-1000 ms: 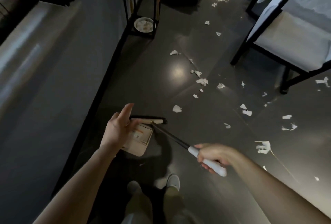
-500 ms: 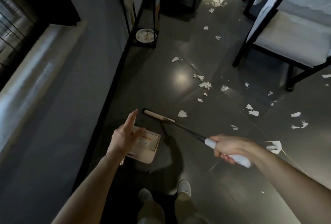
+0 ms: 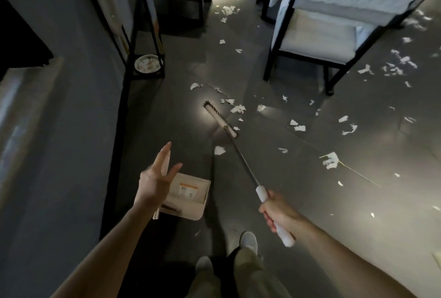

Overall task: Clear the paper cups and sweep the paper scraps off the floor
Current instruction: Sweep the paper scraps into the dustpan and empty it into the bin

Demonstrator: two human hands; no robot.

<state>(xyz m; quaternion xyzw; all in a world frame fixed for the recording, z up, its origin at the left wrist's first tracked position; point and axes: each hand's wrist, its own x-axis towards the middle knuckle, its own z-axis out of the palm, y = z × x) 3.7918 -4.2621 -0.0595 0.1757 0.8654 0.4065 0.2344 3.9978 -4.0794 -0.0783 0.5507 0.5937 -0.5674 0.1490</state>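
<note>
Dozens of paper scraps [image 3: 238, 108] lie on the dark floor [image 3: 238, 71], too many and too small for an exact count. They run from the middle of the floor out to its right edge and back toward its far edge. One broom [image 3: 220, 118] is on the floor near the middle, its bristle head lying aslant. About five scraps sit just beside the head on its right, and one larger scrap lies just left of the thin rod. The right hand [image 3: 278, 215] has its fingers curled tight around the broom's white grip, with the end of the grip sticking out below the fist. The left hand [image 3: 155, 178] is spread, its fingers straight and apart, and grips nothing that shows. It sits over the left part of the one beige dustpan [image 3: 191, 198], which lies flat on the floor close to the left wall, well short of the broom head. Whether the palm touches the dustpan cannot be told. Two shoes [image 3: 248, 241] show at the near edge of the floor. One black-framed chair [image 3: 317, 42] with a white cushion stands toward the far right. One round white dish [image 3: 147, 64] rests on the bottom shelf of a black stand [image 3: 133, 42] along the left edge.
</note>
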